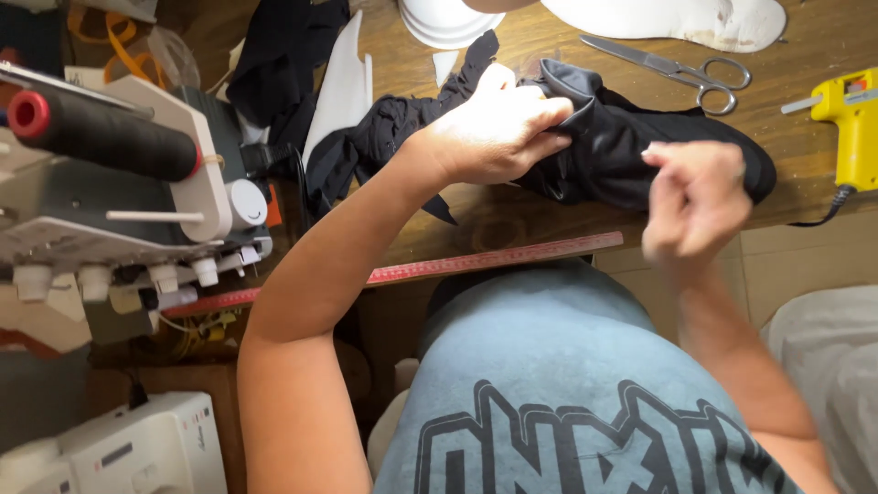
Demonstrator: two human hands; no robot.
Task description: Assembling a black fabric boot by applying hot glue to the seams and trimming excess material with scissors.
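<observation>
A black fabric shoe upper [640,151] lies on the wooden table [512,220], its opening turned to the left. My left hand [494,133] grips the edge of that opening, fingers curled over the rim. My right hand [695,197] is blurred, just in front of the black shoe upper's toe end, fingers pinched together; whether it holds something thin I cannot tell. Loose black cloth [384,137] trails from the piece toward the left.
Scissors [681,71] and a white insole [677,18] lie at the far edge. A yellow glue gun [851,119] sits at right. A red ruler [457,267] lines the near table edge. A sewing machine [110,183] with black thread spool [101,133] stands left.
</observation>
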